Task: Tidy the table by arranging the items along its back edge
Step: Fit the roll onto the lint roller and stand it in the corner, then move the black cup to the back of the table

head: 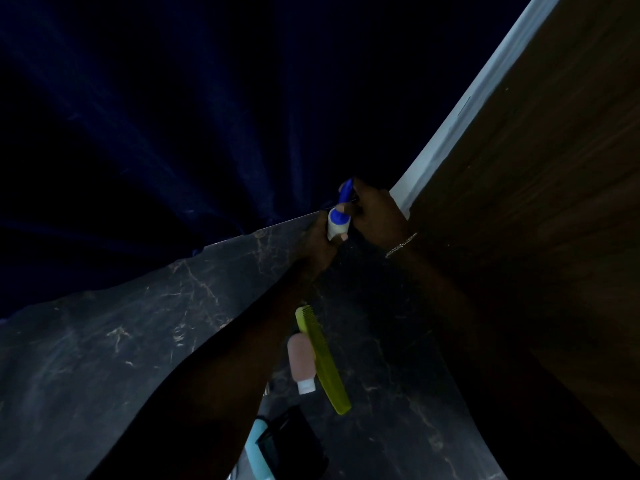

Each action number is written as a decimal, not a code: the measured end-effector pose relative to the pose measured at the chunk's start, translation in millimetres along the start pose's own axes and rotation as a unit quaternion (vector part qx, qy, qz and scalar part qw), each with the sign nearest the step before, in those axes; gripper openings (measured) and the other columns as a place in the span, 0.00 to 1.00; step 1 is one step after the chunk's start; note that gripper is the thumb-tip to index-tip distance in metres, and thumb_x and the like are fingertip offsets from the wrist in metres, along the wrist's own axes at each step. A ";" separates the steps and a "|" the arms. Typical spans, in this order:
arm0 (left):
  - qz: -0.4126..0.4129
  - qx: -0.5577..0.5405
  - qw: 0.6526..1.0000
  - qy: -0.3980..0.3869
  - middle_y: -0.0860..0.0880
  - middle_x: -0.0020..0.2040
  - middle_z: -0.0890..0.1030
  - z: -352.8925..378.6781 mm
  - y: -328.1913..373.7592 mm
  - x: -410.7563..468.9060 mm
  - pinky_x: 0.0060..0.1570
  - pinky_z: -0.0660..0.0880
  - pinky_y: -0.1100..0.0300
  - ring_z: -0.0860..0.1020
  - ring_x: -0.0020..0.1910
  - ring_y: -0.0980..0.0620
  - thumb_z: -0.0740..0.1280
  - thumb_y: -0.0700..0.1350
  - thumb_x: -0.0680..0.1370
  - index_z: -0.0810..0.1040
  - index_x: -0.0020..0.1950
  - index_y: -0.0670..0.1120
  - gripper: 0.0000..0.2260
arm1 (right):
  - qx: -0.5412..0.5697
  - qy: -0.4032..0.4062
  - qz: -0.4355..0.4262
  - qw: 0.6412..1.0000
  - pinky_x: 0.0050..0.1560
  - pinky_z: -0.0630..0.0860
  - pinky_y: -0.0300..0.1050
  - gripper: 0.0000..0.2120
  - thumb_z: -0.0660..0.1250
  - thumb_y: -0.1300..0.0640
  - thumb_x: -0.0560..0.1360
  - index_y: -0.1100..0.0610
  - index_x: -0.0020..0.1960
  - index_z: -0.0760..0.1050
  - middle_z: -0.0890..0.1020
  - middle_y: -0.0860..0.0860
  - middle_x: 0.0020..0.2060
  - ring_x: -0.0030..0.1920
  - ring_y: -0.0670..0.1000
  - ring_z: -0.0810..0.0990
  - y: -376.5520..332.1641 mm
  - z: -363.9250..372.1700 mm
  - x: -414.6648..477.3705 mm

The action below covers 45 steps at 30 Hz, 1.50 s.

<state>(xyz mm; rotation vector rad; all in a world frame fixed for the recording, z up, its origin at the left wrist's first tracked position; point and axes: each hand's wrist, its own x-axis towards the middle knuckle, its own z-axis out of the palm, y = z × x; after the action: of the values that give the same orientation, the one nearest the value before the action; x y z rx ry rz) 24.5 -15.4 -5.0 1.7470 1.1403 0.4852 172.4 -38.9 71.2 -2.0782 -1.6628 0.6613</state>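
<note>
A white bottle with a blue spray top (pixel 337 223) stands at the far corner of the dark marble table (pixel 121 341). My left hand (pixel 320 244) wraps around its white body. My right hand (pixel 375 213) closes over the blue spray head from the right. Nearer to me a yellow-green comb (pixel 323 358) lies on the table, with a small pink bottle with a white cap (pixel 302 360) lying right beside it. Close to the bottom edge sit a black object (pixel 294 441) and a light blue item (pixel 254 445), both partly hidden by my left arm.
A dark blue curtain (pixel 156 133) hangs behind the table's far edge. A brown wooden panel (pixel 536 202) with a white edge strip (pixel 450 133) rises along the table's right side. The scene is dim.
</note>
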 end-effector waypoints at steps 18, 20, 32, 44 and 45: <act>-0.074 0.001 0.997 -0.021 0.42 0.70 0.77 -2.9 8.4 -18.9 0.67 0.73 0.49 0.77 0.68 0.42 0.71 0.43 0.79 0.64 0.78 0.45 0.30 | 0.013 0.019 0.027 0.999 0.63 0.78 0.56 0.24 0.68 0.56 0.78 0.58 0.72 0.69 0.81 0.57 0.60 0.62 0.57 0.80 -0.2 17.3 -5.1; -0.070 0.009 0.997 -0.021 0.43 0.75 0.73 -10.9 5.3 -29.1 0.72 0.70 0.49 0.73 0.72 0.43 0.71 0.45 0.80 0.59 0.81 0.46 0.32 | 0.017 0.017 0.032 0.999 0.63 0.78 0.57 0.24 0.68 0.56 0.78 0.57 0.72 0.68 0.81 0.57 0.60 0.62 0.56 0.80 -5.0 16.6 -7.6; -0.017 0.162 0.987 0.002 0.42 0.78 0.66 -76.9 2.3 -87.1 0.73 0.68 0.41 0.66 0.76 0.39 0.67 0.61 0.78 0.50 0.83 0.56 0.38 | 0.089 0.020 0.049 0.995 0.64 0.77 0.52 0.27 0.70 0.60 0.77 0.60 0.74 0.66 0.80 0.60 0.61 0.63 0.58 0.79 -28.5 4.1 -29.4; 0.095 0.394 0.912 0.066 0.48 0.85 0.49 -128.3 25.1 -190.9 0.77 0.49 0.29 0.44 0.84 0.43 0.47 0.71 0.81 0.47 0.84 0.57 0.35 | 0.055 0.115 0.032 0.991 0.77 0.62 0.60 0.44 0.71 0.46 0.75 0.55 0.81 0.51 0.59 0.57 0.79 0.78 0.59 0.60 -52.8 6.1 -117.1; 0.099 0.402 0.907 0.075 0.48 0.85 0.50 -128.9 25.0 -202.9 0.77 0.49 0.29 0.44 0.84 0.43 0.46 0.70 0.81 0.47 0.84 0.56 0.34 | 0.040 0.122 0.014 0.992 0.77 0.61 0.61 0.43 0.70 0.45 0.75 0.55 0.81 0.51 0.59 0.57 0.79 0.79 0.59 0.59 -58.4 9.3 -131.3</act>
<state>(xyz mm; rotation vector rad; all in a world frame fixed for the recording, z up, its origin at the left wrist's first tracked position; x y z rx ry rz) -156.3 -127.9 109.3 2.5939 1.3934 0.2779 97.0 -154.4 112.4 -2.0372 -1.4499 0.4527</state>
